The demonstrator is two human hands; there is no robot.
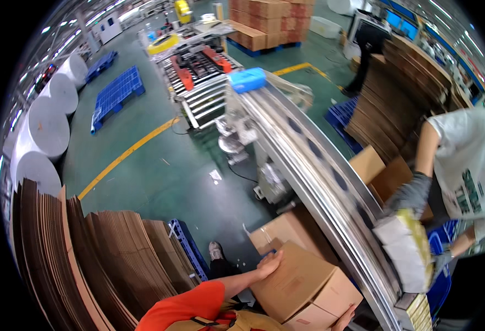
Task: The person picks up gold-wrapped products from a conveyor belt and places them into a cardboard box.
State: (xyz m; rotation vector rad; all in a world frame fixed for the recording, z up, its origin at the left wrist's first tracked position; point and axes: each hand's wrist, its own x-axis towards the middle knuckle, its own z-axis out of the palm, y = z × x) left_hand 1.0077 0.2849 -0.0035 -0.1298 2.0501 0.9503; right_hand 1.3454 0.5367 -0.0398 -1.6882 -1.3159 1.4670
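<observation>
A brown cardboard box (292, 278) is tilted in front of me, beside the metal conveyor. My left hand (269, 266) grips its far left edge, with the fingers over the corner. My right hand (346, 319) holds the near right side low down; only some of its fingers show. Just beyond this box lies another cardboard box (303, 229), partly hidden behind it, with a flap sticking out to the left. What the boxes contain cannot be seen.
The conveyor (319, 165) runs from a roller table (201, 99) toward my right. Across it, a co-worker in grey gloves (411, 196) holds white-and-yellow packs (402, 248) by an open carton (386, 174). Flattened cardboard (126, 254) stands at left. Blue pallets (118, 94) lie farther off.
</observation>
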